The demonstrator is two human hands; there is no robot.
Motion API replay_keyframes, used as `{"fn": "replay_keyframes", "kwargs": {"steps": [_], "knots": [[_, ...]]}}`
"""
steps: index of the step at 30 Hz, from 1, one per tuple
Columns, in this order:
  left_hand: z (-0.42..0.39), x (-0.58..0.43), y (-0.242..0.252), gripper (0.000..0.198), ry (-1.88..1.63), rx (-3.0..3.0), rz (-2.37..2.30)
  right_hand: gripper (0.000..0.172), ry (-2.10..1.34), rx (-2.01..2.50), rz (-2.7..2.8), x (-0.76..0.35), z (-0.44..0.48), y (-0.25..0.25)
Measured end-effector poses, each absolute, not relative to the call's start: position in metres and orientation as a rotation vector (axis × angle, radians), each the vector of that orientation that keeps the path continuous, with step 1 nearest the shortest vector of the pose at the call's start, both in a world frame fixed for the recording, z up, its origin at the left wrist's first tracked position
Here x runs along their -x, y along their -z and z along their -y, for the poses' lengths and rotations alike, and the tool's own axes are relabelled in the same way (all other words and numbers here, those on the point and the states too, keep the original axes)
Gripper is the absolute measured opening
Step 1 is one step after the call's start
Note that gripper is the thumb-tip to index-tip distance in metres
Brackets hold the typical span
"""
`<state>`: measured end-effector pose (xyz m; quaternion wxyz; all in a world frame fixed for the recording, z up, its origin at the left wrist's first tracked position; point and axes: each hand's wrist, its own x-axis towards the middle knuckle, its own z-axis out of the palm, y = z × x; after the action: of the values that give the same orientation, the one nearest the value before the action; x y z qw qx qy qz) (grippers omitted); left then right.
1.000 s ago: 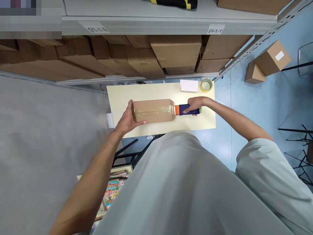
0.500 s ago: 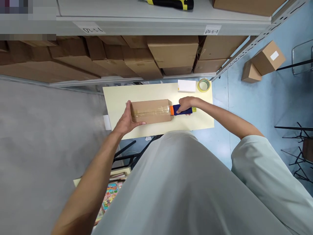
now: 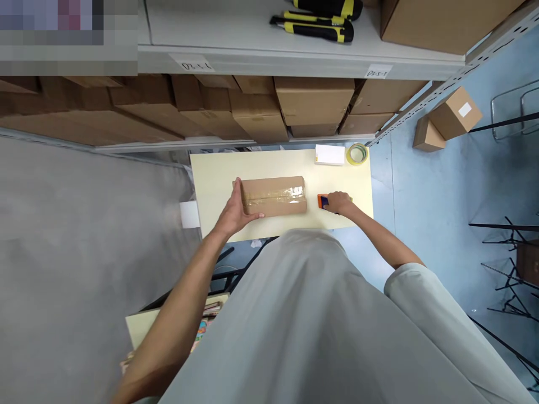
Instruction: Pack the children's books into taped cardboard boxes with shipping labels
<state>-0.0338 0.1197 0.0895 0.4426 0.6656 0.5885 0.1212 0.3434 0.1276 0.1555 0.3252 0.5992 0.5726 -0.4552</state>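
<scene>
1. The left hand [image 3: 237, 211] grasps the left end of a cardboard box [image 3: 273, 205], its fingers at the far corner and its thumb stretched along the near edge.
2. The right hand [image 3: 340, 203] is closed around a tape dispenser [image 3: 323, 202], mostly hidden under the palm; its orange end points towards the box.
3. The dispenser sits to the right of the box, apart from its right end.
4. The box lies lengthwise near the middle of a pale yellow table [image 3: 214, 168], with a shiny strip of clear tape [image 3: 275, 196] running along its top.
5. Beyond the right hand, near the table's far right corner, lie a small white box [image 3: 329, 155] and a roll of tape [image 3: 349, 155], side by side.
6. Past the table stands a grey shelf [image 3: 261, 60]; black-and-yellow tools [image 3: 315, 32] lie on its upper board, and brown boxes [image 3: 314, 104] fill the level below.
7. To the right of the shelf, two more cardboard boxes [image 3: 452, 115] touch each other above the blue floor [image 3: 425, 185].
</scene>
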Motion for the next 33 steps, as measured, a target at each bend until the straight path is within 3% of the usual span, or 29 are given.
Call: {"fn": "replay_keyframes", "kwargs": {"steps": [7,16,22,33], "knots": [[-0.12,0.038,-0.085,0.153,-0.352,-1.655,-1.403,0.047,0.93,-1.849,-1.595,-0.331,-0.172,-0.237],[-0.118,0.039,-0.077,0.147,-0.502,-1.594,-1.36,0.062,0.401,-1.938,-2.308,-0.229,-0.279,-0.358],[-0.116,0.041,-0.083,0.145,-0.529,-1.57,-1.295,0.073,0.032,-1.801,-2.479,-0.185,-0.386,-0.352],[-0.115,0.041,-0.084,0.141,-0.536,-1.502,-1.276,0.066,0.089,-1.837,-2.384,-0.176,-0.424,-0.331]]}}
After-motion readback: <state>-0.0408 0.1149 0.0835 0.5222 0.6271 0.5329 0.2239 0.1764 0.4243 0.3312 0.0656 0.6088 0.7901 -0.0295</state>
